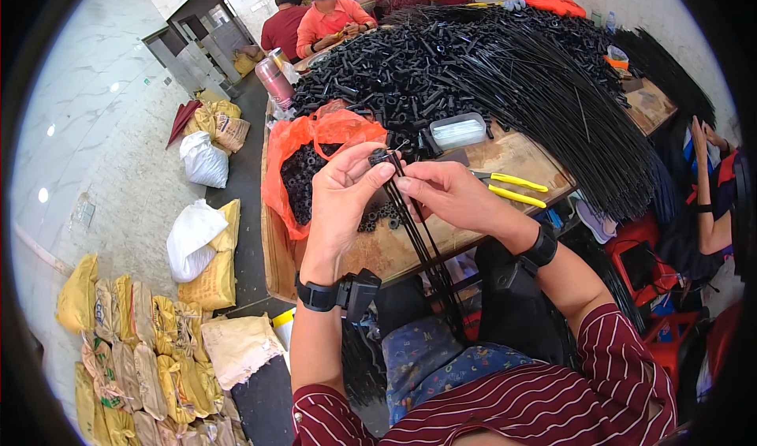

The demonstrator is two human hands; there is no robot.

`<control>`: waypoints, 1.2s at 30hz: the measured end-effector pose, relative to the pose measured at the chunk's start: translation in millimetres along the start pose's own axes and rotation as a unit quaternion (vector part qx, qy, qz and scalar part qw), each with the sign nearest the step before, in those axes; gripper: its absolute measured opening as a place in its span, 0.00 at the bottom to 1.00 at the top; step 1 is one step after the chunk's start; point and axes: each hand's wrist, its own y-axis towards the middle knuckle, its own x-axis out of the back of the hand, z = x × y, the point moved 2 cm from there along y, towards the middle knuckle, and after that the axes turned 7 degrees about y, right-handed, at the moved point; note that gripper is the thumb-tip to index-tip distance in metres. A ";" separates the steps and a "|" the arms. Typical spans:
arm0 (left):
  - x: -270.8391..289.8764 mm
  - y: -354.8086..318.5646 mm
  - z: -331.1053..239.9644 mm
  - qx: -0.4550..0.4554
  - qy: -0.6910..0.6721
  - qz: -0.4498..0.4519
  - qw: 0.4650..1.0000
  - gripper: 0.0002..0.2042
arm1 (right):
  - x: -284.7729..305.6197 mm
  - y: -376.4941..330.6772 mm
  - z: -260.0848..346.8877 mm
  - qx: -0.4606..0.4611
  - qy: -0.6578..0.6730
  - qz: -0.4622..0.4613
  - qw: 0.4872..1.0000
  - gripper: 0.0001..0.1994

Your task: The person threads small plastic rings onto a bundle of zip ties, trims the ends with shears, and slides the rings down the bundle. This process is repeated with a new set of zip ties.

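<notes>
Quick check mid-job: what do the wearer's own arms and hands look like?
The left hand and right hand are both ungloved. Each wrist has a black band, the left one with a boxy black block. The short sleeves are dark red with thin white stripes.

To my left I see a glossy, grey-veined white wall (87, 63) carrying round bright spots of light, with a dark-framed rectangular doorway (206, 18) at its far end. A smooth dark-grey floor (251, 186) runs between that wall and the broad brown wooden table (516, 158). On my right I make out a red plastic seat (619, 253).
</notes>
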 end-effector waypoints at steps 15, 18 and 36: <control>-10.2 -7.6 -0.8 -0.025 0.066 -0.015 0.997 0.14 | -15.9 6.2 -9.9 0.014 -0.046 -0.100 0.994 0.10; -10.2 -7.9 2.4 -0.021 0.083 -0.031 0.996 0.14 | -23.3 4.6 -0.5 0.051 -0.148 -0.121 0.980 0.11; 1.8 -12.0 13.2 -0.017 -0.172 -0.001 0.985 0.15 | -23.4 2.9 -1.0 0.032 -0.136 -0.131 0.981 0.10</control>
